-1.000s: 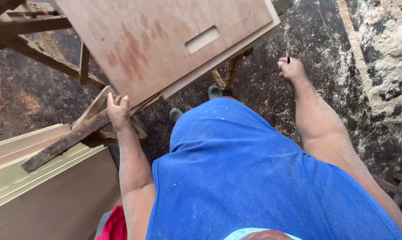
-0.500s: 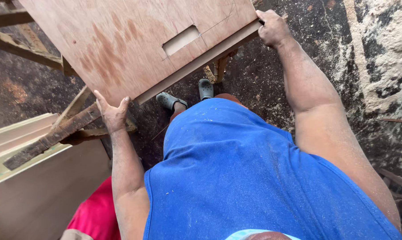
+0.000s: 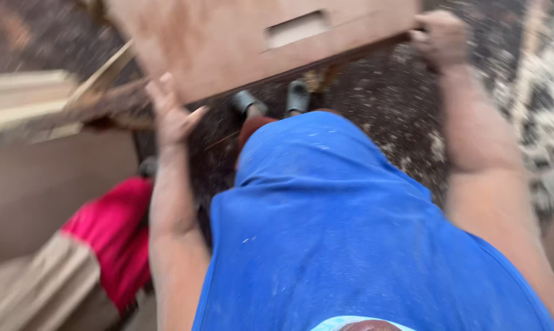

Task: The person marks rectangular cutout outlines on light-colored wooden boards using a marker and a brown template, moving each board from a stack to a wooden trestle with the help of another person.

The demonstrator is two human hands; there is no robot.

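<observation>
The head view looks straight down past a blue shirt and is smeared by motion blur. A large brown wooden board with a narrow rectangular slot cut through it fills the top of the picture, from about eleven o'clock round to one o'clock. The left hand sits at the board's lower left corner, near ten o'clock from the shirt, fingers spread and pointing up against the board's near edge; its grip looks wide, the palm pressed to the wood rather than wrapped round it, though the blur keeps the exact contact from being sure. The right hand is at one o'clock, its grip closed over the board's right corner with the knuckles on top. Under the board's near edge, at twelve o'clock, two grey shoes stand side by side on a dark floor speckled with pale dust. At nine o'clock lie pale flat panels, stacked, with a thin wooden strip tilted across them towards the board. At seven o'clock there is a red cloth, just beside the left forearm.
</observation>
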